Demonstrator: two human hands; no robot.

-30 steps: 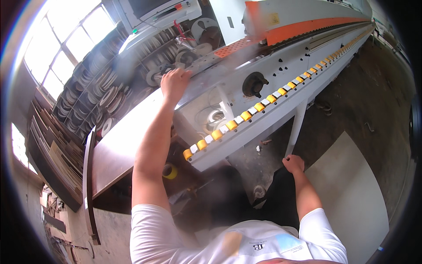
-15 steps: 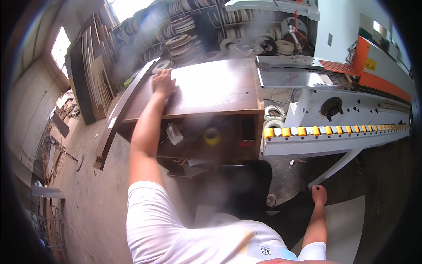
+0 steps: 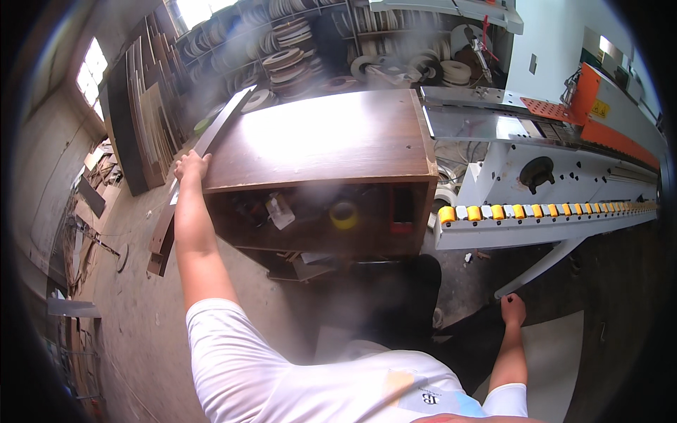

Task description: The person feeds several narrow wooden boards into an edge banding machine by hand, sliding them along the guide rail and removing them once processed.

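Note:
My left hand point(image 3: 192, 169) reaches forward to a long narrow brown board point(image 3: 161, 247) that lies slanted along the left side of a brown wooden cabinet point(image 3: 317, 151). Its fingers and thumb straddle the board, closed on it; the fingertips are partly hidden. My right hand point(image 3: 513, 309) is low at the right, beside my dark-clad leg, with its fingers curled in. Whatever it may hold is too small to make out. Inside the cabinet's open front are a yellow tape roll point(image 3: 343, 215) and a clear plastic bag point(image 3: 280, 211).
To the right stands a white and orange machine point(image 3: 592, 106) with a rail of yellow and white rollers point(image 3: 518, 213). Tall panels point(image 3: 141, 127) lean against the left wall. Stacked edging rolls point(image 3: 289, 60) fill shelves behind the cabinet. A pale sheet point(image 3: 557, 352) lies at the lower right.
My left hand has moved left and toward me, off the cabinet top and onto the long brown board. The right hand stays almost where it was. My view has shifted slightly.

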